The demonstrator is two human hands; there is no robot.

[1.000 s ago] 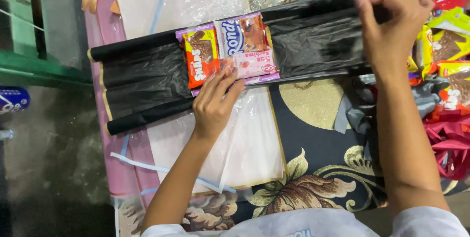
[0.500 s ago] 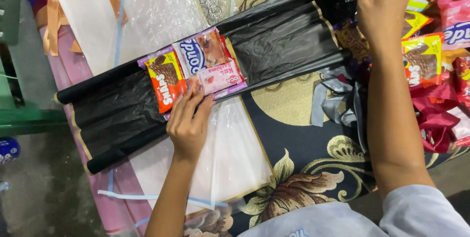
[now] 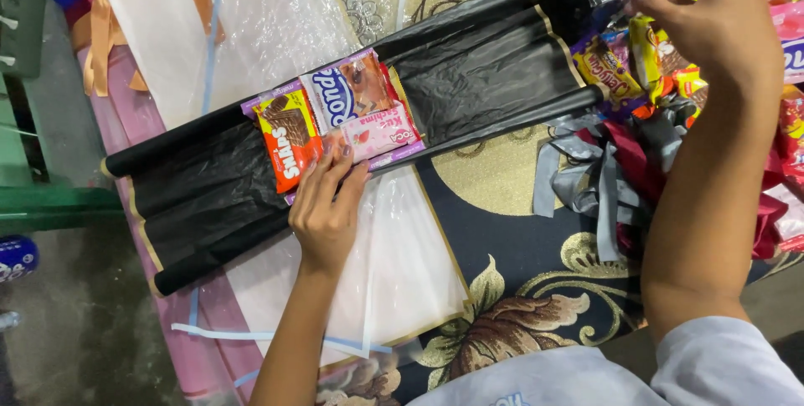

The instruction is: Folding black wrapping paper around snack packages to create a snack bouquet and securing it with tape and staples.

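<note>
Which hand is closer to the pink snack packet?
Left. The left hand has its fingertips on the pink snack packet lying on the black sheet. The right hand is far off, up by the pile of snacks.

Left hand flat, fingertips on pink snack packet; orange packet and blue-white packet just beside it, all on black wrapping sheet. Right hand raised over heap of snack packets, beside grey ribbon

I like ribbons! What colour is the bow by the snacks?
Grey ribbon bow, seen in the head view.
</note>
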